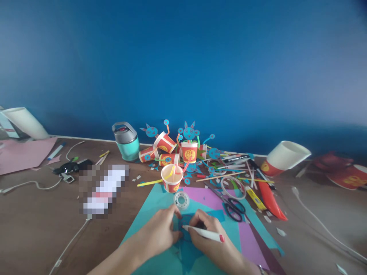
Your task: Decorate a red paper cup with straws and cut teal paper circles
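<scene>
Marker [204, 233] over blue paper [190, 258], long axis mostly crosswise, tip left, red end right and nearer; right hand [210, 233] pinched on it, left hand [162, 229] half-open, touching paper

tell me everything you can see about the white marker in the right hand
The white marker is a slim pen with a smooth barrel that looks like plastic and a red end. The right hand grips it near its tip. It lies at a low slant across the hand, tip toward the left hand, red end pointing right. The tip is over the blue paper, by some drawn lines; whether it touches the paper is too fine to tell.
</scene>
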Motion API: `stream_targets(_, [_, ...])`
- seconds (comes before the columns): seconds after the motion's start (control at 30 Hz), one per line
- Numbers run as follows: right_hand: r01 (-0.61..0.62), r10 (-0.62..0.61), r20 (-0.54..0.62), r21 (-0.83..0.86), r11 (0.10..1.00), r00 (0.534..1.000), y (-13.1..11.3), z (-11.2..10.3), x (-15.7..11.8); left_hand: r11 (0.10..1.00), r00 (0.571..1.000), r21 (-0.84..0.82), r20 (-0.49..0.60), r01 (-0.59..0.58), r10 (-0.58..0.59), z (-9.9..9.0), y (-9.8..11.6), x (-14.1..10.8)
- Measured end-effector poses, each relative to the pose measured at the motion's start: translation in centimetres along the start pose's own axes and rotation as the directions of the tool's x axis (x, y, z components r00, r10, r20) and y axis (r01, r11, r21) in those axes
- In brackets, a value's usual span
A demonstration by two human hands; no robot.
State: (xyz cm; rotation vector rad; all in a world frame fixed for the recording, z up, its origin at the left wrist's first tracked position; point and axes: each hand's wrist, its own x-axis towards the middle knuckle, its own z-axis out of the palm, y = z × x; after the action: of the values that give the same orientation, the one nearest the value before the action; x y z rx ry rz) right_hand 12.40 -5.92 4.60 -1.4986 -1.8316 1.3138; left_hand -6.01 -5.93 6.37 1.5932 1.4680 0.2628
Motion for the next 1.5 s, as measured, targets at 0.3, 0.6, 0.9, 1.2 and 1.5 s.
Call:
stream_targets(0.3, [0.088,-0.075,-0.093,0.147,0.985,0.993,1.7,-0.3,0.6,0.999,0.999,-0.01,-0.01,-0.041,0.041,0.2,-0.6,0.1])
stream_targets(0.6, [0.058,-0.043,-0.203,0.068,0.996,0.978,2.4,-1.6,1.3,0.998,1.0,0.065,-0.027,-0.012,0.014,0.2,-0.3,0.2])
stream_targets(0.9, [0.049,-0.054,-0.161,-0.032,0.998,0.985,3.5,-0.9,1.5,0.998,1.0,0.069,-0.012,0.015,-0.014,0.0,0.1,0.1])
stream_targets(1.2, [0.076,-0.082,-0.138,-0.044,0.996,0.987,2.9,-1.1,1.3,0.997,0.999,0.075,-0.038,-0.002,0.005,0.3,-0.5,0.2])
stream_targets(1.5, [0.081,-0.084,-0.142,-0.027,0.996,0.986,2.2,-1.2,1.1,0.998,0.999,0.055,-0.034,-0.001,0.003,0.4,-0.8,0.3])
